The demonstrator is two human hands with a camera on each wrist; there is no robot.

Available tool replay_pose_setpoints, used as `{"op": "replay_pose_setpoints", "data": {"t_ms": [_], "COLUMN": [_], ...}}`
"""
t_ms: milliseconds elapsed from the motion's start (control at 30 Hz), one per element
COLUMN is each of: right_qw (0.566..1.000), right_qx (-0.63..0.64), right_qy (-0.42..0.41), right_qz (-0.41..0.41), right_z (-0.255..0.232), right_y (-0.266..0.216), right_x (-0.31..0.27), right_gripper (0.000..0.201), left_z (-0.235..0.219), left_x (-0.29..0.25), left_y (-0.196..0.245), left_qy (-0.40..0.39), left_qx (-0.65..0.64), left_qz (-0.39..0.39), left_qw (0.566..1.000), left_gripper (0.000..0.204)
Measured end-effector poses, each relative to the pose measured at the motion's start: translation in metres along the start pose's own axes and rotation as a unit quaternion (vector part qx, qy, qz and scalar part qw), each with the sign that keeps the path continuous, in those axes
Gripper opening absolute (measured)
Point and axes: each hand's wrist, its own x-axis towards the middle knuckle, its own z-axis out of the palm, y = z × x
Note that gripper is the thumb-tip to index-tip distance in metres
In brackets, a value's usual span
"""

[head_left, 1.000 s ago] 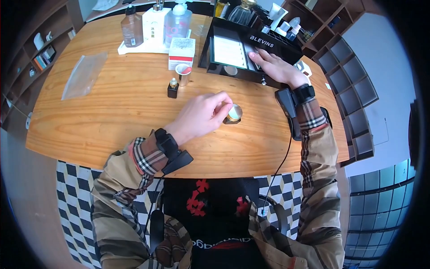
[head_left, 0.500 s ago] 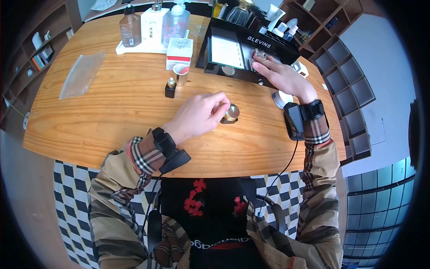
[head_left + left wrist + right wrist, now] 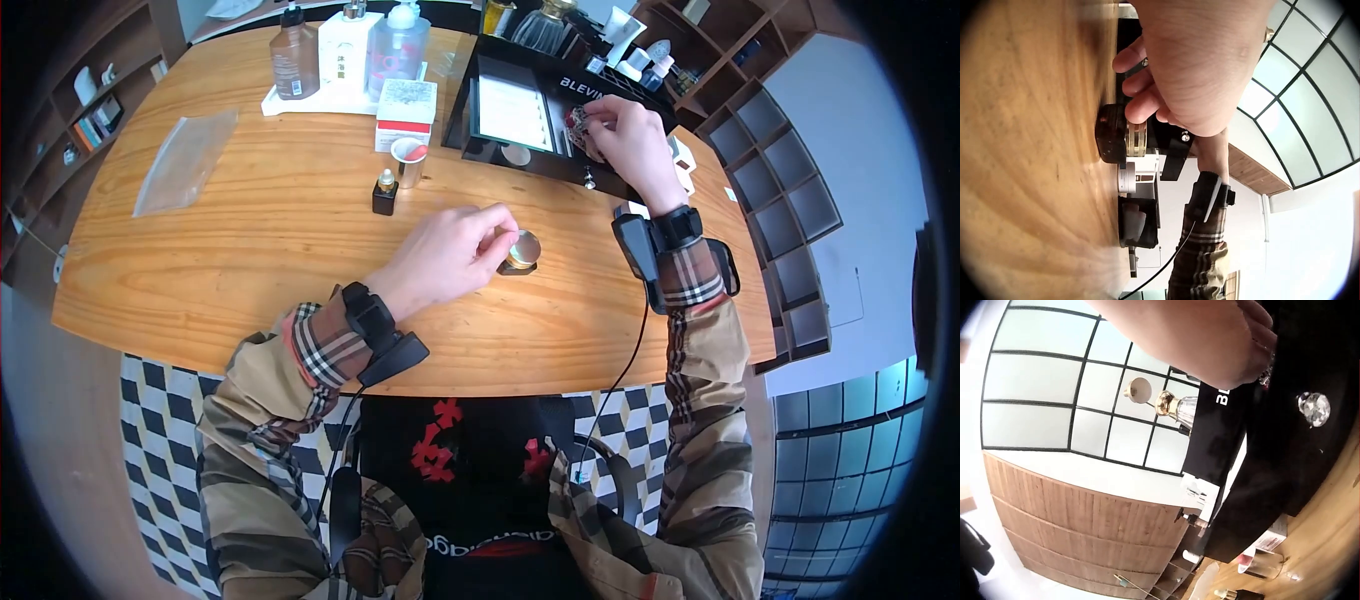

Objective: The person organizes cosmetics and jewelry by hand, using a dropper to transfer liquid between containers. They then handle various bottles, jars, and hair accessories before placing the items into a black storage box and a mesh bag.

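Note:
My right hand [image 3: 637, 150] is over the open drawer of the black BLEVINS box [image 3: 500, 142]. Thumb and fingers pinch a small glittering silvery ornament with red on it [image 3: 576, 124]; most of it is hidden in the right wrist view, where only a sparkle shows at the fingertips. My left hand [image 3: 450, 255] rests over the table with loosely curled fingers. Its fingertips are right at the gold lid of a small dark jar [image 3: 522, 252]. The left wrist view shows the jar's brown base [image 3: 1110, 134] and gold bands [image 3: 1137, 139] just beside those fingers.
A white-topped panel [image 3: 510, 112] fills the box's left part; a crystal knob [image 3: 589, 178] sits on the drawer front. Left of it are a dark dropper bottle [image 3: 384, 193], a cup [image 3: 408, 163], a white-and-red carton [image 3: 406, 115], pump bottles [image 3: 295, 58] and a clear bag [image 3: 185, 165].
My right hand lay flat in the drawer, drew back to uncover the glittering ornament, and now has curled fingers that pinch it. The left hand has stayed beside the jar.

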Motion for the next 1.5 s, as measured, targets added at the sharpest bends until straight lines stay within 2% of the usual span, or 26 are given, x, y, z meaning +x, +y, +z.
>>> {"op": "replay_pose_setpoints", "data": {"t_ms": [133, 333, 433, 533, 600, 733, 833, 967, 1067, 1100, 1133, 1233, 1267, 1367, 1433, 1467, 1500], "right_qw": [0.998, 0.995, 0.993, 0.996, 0.994, 0.985, 0.989, 0.983, 0.971, 0.978, 0.978, 0.969, 0.969, 0.947, 0.916, 0.906, 0.890], "right_qx": [0.033, -0.055, -0.040, 0.031, 0.110, 0.159, 0.119, 0.170, 0.222, 0.184, 0.185, 0.205, 0.206, 0.310, 0.391, 0.416, 0.447], "right_qy": [-0.052, -0.054, -0.089, -0.053, -0.025, -0.046, -0.032, -0.060, -0.092, -0.094, -0.093, -0.068, -0.069, -0.047, -0.054, -0.058, -0.067], "right_qz": [-0.003, -0.060, -0.066, -0.060, -0.004, 0.049, -0.079, -0.017, 0.004, -0.021, -0.018, -0.116, -0.116, -0.070, -0.067, -0.063, -0.055], "right_z": [-0.001, -0.005, -0.003, 0.004, 0.008, 0.012, 0.015, 0.018, 0.018, 0.014, 0.014, 0.012, 0.008, -0.010, -0.020, -0.023, -0.024], "right_y": [-0.003, 0.008, 0.010, 0.016, 0.016, 0.013, 0.008, 0.015, 0.021, 0.019, 0.023, 0.031, 0.033, 0.019, -0.003, -0.013, -0.021], "right_x": [0.004, 0.005, 0.006, 0.004, 0.003, 0.005, 0.005, 0.006, 0.006, 0.007, 0.007, 0.009, 0.006, -0.011, -0.032, -0.046, -0.062], "right_gripper": [0.025, 0.023, 0.024, 0.023, 0.021, 0.017, 0.015, 0.014, 0.013, 0.015, 0.015, 0.012, 0.012, 0.010, 0.009, 0.010, 0.010], "left_z": [-0.004, 0.000, -0.002, -0.003, -0.003, -0.006, -0.001, -0.003, -0.004, -0.002, 0.000, -0.001, -0.002, -0.008, -0.008, -0.006, -0.005], "left_x": [0.000, 0.000, 0.000, 0.001, 0.001, 0.001, 0.001, 0.000, 0.001, 0.001, 0.001, 0.001, 0.001, 0.001, 0.000, 0.000, 0.000], "left_y": [0.003, 0.000, -0.001, 0.001, 0.002, 0.007, 0.002, 0.001, 0.000, -0.002, -0.004, -0.005, -0.004, 0.006, 0.010, 0.011, 0.010], "left_qy": [-0.006, 0.006, -0.002, -0.001, -0.002, -0.016, 0.009, 0.026, 0.006, 0.012, 0.018, 0.017, 0.017, -0.002, 0.065, 0.062, 0.093], "left_qx": [0.028, 0.014, 0.027, 0.030, 0.027, 0.025, 0.009, 0.006, 0.031, 0.026, 0.020, 0.023, 0.023, 0.008, 0.006, 0.004, -0.012], "left_qz": [-0.004, 0.006, 0.001, 0.000, -0.001, -0.026, 0.000, 0.002, -0.005, -0.001, 0.002, 0.002, 0.000, -0.045, -0.031, -0.034, 0.016], "left_qw": [1.000, 1.000, 1.000, 1.000, 1.000, 0.999, 1.000, 1.000, 0.999, 1.000, 1.000, 1.000, 1.000, 0.999, 0.997, 0.997, 0.995], "left_gripper": [0.013, 0.013, 0.013, 0.013, 0.013, 0.012, 0.012, 0.012, 0.012, 0.012, 0.012, 0.012, 0.012, 0.014, 0.025, 0.025, 0.032]}}
